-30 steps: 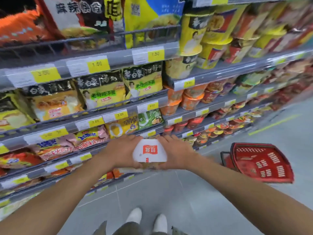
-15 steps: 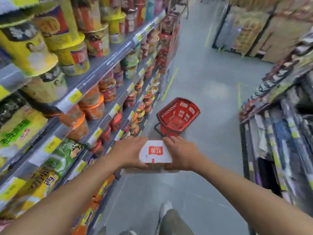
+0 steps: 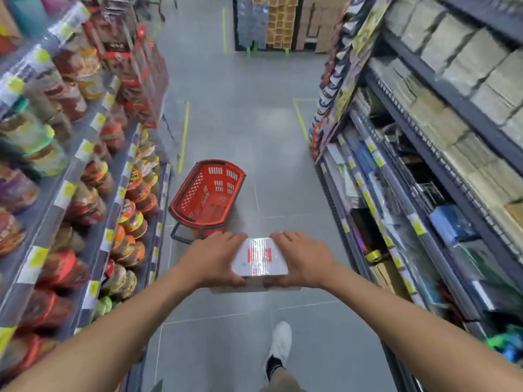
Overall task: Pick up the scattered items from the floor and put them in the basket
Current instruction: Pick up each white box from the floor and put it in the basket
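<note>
A white box (image 3: 260,257) with a red label and shiny wrap is held out in front of me between both hands. My left hand (image 3: 210,260) grips its left side with the fingers curled over the top edge. My right hand (image 3: 302,261) grips its right side the same way. The red plastic basket (image 3: 208,195) stands on the grey floor just beyond the box, close to the left shelf. Its black handle (image 3: 184,236) lies folded down towards me. Nothing shows inside the basket.
Shelves of instant noodle bowls (image 3: 133,219) line the left of the aisle. Shelves of packaged goods (image 3: 396,193) line the right. Grey floor (image 3: 254,123) with yellow lines runs ahead between them. My white shoe (image 3: 280,343) is on the floor below my arms.
My view has swung from the left shelf to straight down the aisle. The basket now lies directly ahead and nearer to the box. Both hands keep the same hold.
</note>
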